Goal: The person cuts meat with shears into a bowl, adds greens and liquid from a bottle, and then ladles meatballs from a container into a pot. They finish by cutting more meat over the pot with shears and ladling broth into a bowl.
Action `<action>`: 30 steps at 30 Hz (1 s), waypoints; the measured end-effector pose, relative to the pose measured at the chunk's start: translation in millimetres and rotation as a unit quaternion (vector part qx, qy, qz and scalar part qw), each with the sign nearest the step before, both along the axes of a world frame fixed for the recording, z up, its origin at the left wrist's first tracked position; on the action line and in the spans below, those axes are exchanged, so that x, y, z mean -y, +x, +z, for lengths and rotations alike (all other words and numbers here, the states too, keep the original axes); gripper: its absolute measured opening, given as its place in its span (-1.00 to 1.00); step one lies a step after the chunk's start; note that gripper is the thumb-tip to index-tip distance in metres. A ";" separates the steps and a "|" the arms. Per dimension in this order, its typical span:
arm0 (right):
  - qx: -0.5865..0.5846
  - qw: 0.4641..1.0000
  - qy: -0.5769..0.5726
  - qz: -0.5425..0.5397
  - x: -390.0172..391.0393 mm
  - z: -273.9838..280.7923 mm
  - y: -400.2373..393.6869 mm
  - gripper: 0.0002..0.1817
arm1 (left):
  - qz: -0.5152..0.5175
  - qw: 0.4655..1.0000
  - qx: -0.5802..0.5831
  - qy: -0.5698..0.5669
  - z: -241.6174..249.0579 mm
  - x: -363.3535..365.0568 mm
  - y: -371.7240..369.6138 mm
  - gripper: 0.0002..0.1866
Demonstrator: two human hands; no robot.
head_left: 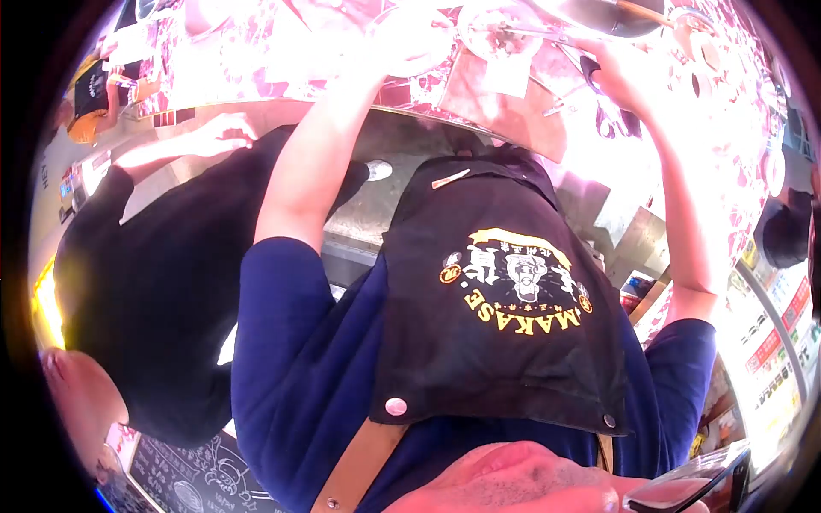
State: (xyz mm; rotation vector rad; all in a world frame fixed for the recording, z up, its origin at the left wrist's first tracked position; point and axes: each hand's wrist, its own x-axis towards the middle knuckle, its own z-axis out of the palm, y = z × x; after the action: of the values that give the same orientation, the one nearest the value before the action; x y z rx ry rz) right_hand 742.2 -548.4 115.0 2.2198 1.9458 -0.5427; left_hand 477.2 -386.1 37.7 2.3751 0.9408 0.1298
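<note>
Glare washes out much of the patterned counter (205,68). My left hand (385,56) reaches over its edge, its fingers lost in the brightness beside a round pale bowl (419,38). Farther right, my right hand (617,75) is closed around a thin metal utensil (556,37) whose far end lies over a clear round bowl (500,30) with pale bits in it. I cannot tell what kind of utensil it is. Below that bowl a brown board (492,107) sits at the counter edge, with a white paper-like square (509,75) on it. A dark-handled tool (611,124) lies near my right wrist.
A dark pan (607,15) with a wooden handle stands at the back right, near small round containers (705,51). Close on my left is a person in black (171,282), one hand (229,132) near the counter edge. Another person (90,94) is farther left.
</note>
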 end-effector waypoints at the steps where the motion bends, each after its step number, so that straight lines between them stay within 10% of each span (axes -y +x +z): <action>1: 0.002 1.000 -0.004 -0.004 1.3 -4.3 0.3 -0.41 | -0.004 1.000 0.002 -0.004 0.0 -0.5 -1.2 -0.80; 10: 0.020 0.997 0.073 -0.003 18.7 -23.0 6.4 -0.46 | 0.040 0.993 -0.028 -0.111 20.1 -9.6 -6.5 -0.78; 22: 0.027 0.997 -0.031 -0.069 9.8 -3.8 -22.8 -0.39 | 0.001 0.987 -0.113 0.112 14.7 -12.9 -8.5 -0.73; 24: -0.003 0.996 0.004 -0.086 12.0 -13.1 -28.2 -0.47 | -0.131 0.962 -0.131 0.202 0.6 -7.4 -9.7 -0.72; 25: 0.007 0.998 0.015 -0.062 12.0 -24.7 -26.2 -0.48 | -0.194 0.943 0.064 0.263 -23.1 -9.9 -18.2 -0.76; 30: 0.044 0.996 0.082 -0.016 27.1 -28.4 -25.8 -0.52 | -0.033 0.990 0.071 0.120 -28.4 3.5 -6.4 -0.77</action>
State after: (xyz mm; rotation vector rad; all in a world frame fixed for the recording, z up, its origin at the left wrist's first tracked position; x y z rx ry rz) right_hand 716.4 -575.5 86.6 2.3323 1.9781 -0.2936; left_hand 470.8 -389.6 9.2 2.5718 0.8176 0.4019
